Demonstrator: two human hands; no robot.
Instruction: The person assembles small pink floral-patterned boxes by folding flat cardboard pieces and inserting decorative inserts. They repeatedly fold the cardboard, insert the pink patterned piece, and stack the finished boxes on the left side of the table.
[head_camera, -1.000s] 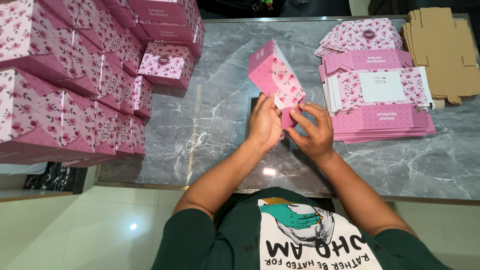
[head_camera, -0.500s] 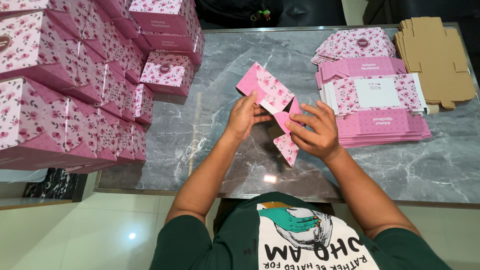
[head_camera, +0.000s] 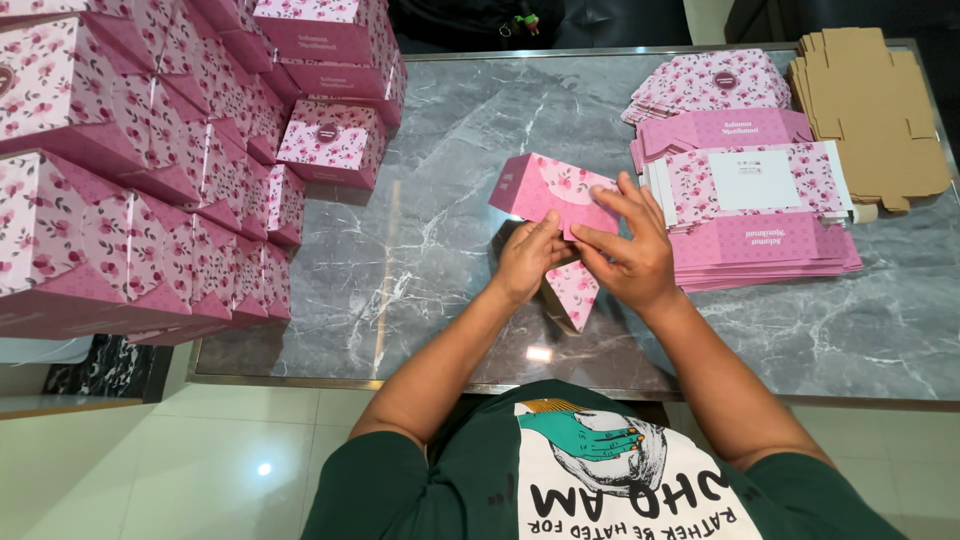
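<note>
Near the table's front edge, at its middle, both hands work a half-folded pink floral carton (head_camera: 548, 190). The left hand (head_camera: 527, 258) pinches a lower flap between thumb and fingers; the right hand (head_camera: 628, 248) lies with fingers spread flat over the upper panel, pressing it. One triangular flap (head_camera: 577, 290) hangs below the hands. The carton looks like light, thin card: stiff along its panels, easily creased, best held near the fold lines and not by loose flaps. To the right lies a stack of flat pink blanks (head_camera: 760, 215), the top one with a white rectangular label. At the left edge finished boxes (head_camera: 150, 190) stand piled. In the far right corner lie brown card blanks (head_camera: 870, 105).
</note>
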